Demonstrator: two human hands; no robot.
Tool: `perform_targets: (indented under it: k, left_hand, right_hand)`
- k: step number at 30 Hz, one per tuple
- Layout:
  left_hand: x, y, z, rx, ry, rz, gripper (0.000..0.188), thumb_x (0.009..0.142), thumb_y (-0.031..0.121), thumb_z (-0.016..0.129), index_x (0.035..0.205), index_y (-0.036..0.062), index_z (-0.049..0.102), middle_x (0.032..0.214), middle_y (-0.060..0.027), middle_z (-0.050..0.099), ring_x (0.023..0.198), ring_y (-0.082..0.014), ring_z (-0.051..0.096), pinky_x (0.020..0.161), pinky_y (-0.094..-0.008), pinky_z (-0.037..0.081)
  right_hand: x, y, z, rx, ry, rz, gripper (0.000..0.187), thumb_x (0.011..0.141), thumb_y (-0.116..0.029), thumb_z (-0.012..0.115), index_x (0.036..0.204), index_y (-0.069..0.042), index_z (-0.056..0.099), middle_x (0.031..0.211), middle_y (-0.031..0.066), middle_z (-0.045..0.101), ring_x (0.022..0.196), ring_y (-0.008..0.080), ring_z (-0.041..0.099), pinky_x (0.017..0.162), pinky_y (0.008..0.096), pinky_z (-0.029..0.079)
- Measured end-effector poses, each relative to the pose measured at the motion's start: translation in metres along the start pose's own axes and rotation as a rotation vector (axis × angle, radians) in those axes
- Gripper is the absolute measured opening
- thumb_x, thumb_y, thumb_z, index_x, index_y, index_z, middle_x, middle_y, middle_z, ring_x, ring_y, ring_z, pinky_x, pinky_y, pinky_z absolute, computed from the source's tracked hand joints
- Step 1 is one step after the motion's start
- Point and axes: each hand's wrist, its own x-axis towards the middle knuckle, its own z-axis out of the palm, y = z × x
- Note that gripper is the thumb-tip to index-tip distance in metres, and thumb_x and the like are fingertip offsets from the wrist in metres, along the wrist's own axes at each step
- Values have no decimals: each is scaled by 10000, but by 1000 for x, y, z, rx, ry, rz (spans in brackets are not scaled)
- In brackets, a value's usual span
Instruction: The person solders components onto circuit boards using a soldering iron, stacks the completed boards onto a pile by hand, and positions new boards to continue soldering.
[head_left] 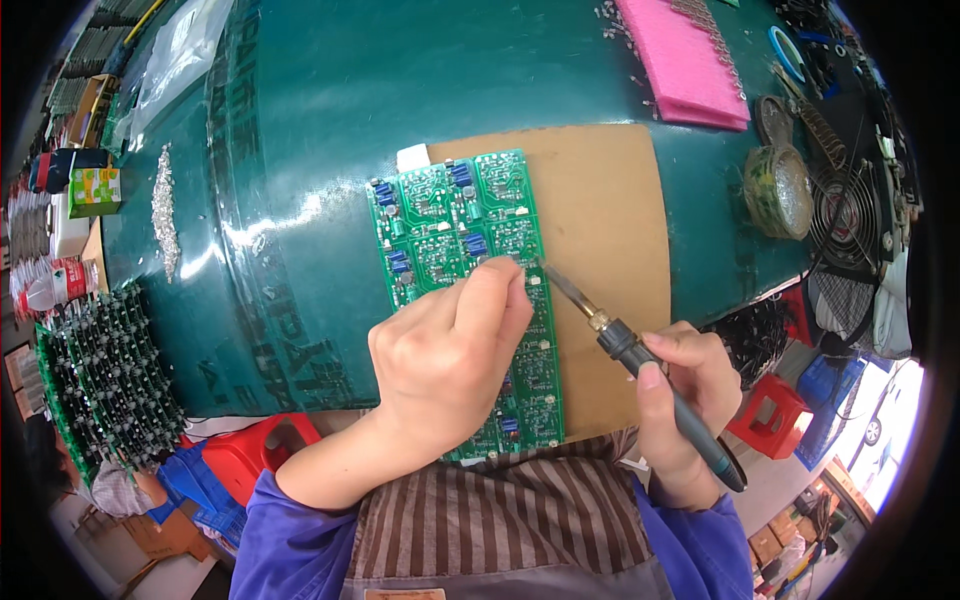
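Note:
A green circuit board panel (430,240) with rows of blue and silver parts lies before me, partly over a brown cardboard sheet (610,220). My left hand (450,345) is closed above its middle, thumb and forefinger pinched near the right edge. Whatever sits in that pinch is too small or hidden to make out, and the hand covers part of the board. In my right hand (690,390) is a soldering iron (640,360) with a dark handle. Its tip points up and left, close to the board's right edge beside my left fingertips.
A pink foam block (685,60) with small leaded parts stands at the far right. Nearby are a tape roll (780,190) and a fan (845,215). Silver pieces (164,215) form a strip at the left, above stacked circuit boards (110,375). Red stools (770,415) flank the table.

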Motion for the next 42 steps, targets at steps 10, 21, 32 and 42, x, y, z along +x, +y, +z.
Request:
perform_targets:
  k: [10,21,32,42]
  left_hand:
    - [3,-3,-1,-66,-12,26,157,725,25,726,819,72,608,610,-26,567,496,-188,533,443,-319,423]
    - [-14,17,-17,-26,-183,-27,173,767,15,716,906,79,636,652,-45,606,529,-200,523,477,-345,423]
    - [-18,18,-16,-26,-204,-19,207,776,3,708,963,46,630,681,-53,611,538,-214,507,499,-344,419]
    - [-21,17,-14,-76,-213,-10,249,763,-46,696,989,10,605,773,-78,630,590,-231,492,553,-344,430]
  right_hand:
    - [3,1,0,-20,-13,-24,191,784,-5,665,958,57,615,791,141,651,670,201,618,634,294,486]
    - [-12,4,-3,4,68,-13,190,794,18,649,979,48,615,802,126,647,660,164,603,602,260,448]
    - [-2,6,6,-72,57,-91,209,782,0,662,980,49,619,781,119,634,595,143,547,529,248,406]
    - [-27,-1,-11,-107,9,-201,206,752,-24,677,923,65,604,713,127,619,578,213,581,549,299,461]
